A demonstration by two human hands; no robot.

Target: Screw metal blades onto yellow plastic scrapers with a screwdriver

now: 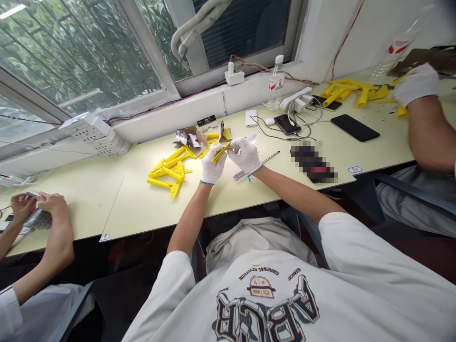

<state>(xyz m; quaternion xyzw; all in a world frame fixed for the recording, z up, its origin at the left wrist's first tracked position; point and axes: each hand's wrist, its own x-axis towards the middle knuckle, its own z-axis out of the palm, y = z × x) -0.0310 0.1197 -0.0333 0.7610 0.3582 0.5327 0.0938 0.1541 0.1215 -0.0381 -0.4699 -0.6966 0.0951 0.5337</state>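
Note:
My left hand [213,166], in a white knit glove, is closed around a flat yellow plastic piece [221,153] that looks like a scraper head. The gloved fingers of my right hand [245,154] are pinched together at the piece's upper right end; whatever lies between those fingertips is too small to make out. Below my right hand lies a screwdriver [268,158] with a clear handle, partly hidden by the glove. Left of my hands is a pile of yellow scraper handles [167,171]. Small open cardboard boxes [188,137] stand just beyond them.
Toward the window are a white power bank [251,118], a water bottle [276,83], a power strip [297,99] and cables. Phones [355,127] lie to the right. A co-worker's gloved hand [417,85] is by more yellow handles [351,91]; another person's hands [39,204] are at left.

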